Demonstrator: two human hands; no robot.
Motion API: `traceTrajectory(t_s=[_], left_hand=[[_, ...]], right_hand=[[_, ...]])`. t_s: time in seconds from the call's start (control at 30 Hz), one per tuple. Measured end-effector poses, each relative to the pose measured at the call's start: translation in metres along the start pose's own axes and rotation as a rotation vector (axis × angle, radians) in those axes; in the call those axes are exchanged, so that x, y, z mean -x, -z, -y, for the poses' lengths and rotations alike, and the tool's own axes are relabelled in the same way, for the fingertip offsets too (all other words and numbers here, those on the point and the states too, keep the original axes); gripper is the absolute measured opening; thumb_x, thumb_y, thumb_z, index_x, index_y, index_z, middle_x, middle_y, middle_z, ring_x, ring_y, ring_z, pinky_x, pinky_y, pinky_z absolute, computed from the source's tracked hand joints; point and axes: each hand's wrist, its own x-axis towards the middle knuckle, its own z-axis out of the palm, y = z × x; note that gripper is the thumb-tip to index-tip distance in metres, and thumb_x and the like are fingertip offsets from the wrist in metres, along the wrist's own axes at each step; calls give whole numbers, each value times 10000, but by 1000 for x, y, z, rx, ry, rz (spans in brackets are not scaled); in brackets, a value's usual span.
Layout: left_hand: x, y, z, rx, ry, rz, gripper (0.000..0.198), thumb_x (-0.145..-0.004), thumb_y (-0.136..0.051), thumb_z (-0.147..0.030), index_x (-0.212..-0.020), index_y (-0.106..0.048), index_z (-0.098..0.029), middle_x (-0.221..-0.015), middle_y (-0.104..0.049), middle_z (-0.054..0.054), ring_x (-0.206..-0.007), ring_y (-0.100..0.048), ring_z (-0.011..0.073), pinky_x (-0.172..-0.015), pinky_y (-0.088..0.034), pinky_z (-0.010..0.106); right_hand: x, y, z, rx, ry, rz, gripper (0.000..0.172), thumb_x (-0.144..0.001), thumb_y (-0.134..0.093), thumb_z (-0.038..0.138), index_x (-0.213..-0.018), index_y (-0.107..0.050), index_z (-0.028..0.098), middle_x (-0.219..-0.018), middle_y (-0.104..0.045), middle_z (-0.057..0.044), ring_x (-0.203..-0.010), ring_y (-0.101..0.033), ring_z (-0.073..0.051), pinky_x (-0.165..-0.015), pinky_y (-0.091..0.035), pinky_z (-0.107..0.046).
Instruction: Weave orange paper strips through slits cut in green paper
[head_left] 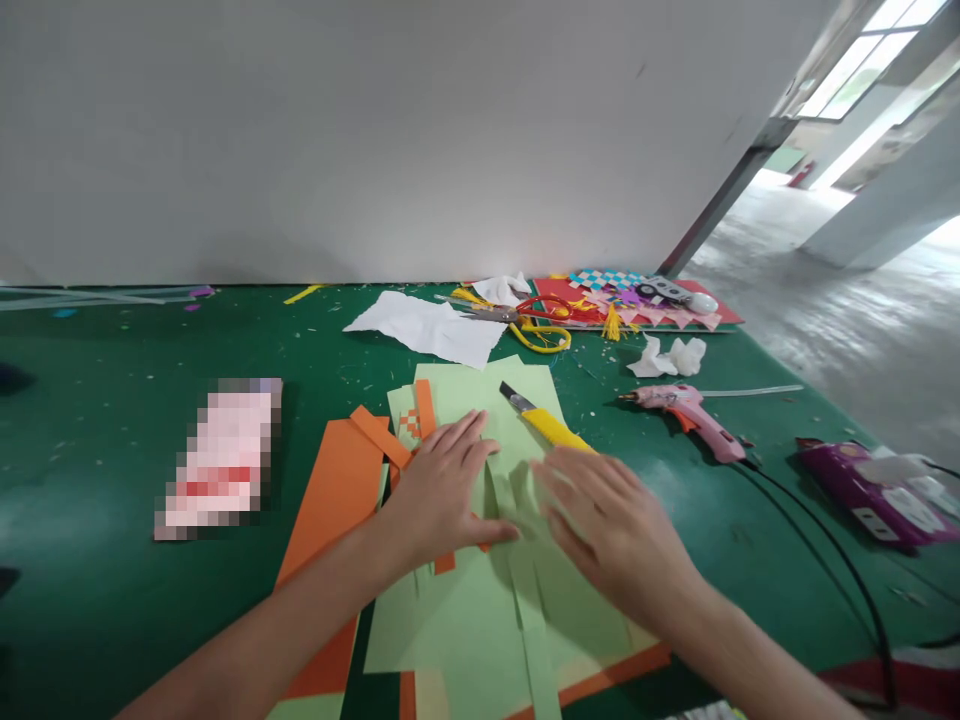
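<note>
My left hand (442, 495) presses down on orange and light green paper, its thumb and fingers spread. Under and beside it lie an orange paper strip (426, 408) and a small orange-and-white woven check piece (409, 424). A narrow light green paper strip (529, 590) runs lengthwise between my hands over light green sheets (450, 640). My right hand (611, 535) hovers at or touches the sheets right of that strip, slightly blurred, fingers stretched out with nothing visible in them. Just beyond its fingers a yellow utility knife (551, 425) rests on the green paper, its dark tip pointing away.
Orange sheets (330, 500) lie at left, near a blurred-out pink item (225, 450). Scissors (517, 312) and white paper (427, 325) sit behind. At right are a pink glue gun (690, 415) with its cord, crumpled tissue (667, 356) and a purple device (874, 490). A grey wall (360, 140) bounds the table.
</note>
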Motion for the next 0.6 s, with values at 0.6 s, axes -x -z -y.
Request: traceTrajectory(t_s=[0.6], left_hand=[[13,1,-3,-70,-106,-88,650,-867,-396,-678,-1199,-564,-145,-1403,-498,177,-1344,-397,311,-1097,-333,485]], right_hand=[[2,-20,23,-42,25,179,432,-978,-418,300,-1363,-479,112,-1386,-525,-97,-1304,-451,-251,-1060,-424,-456]])
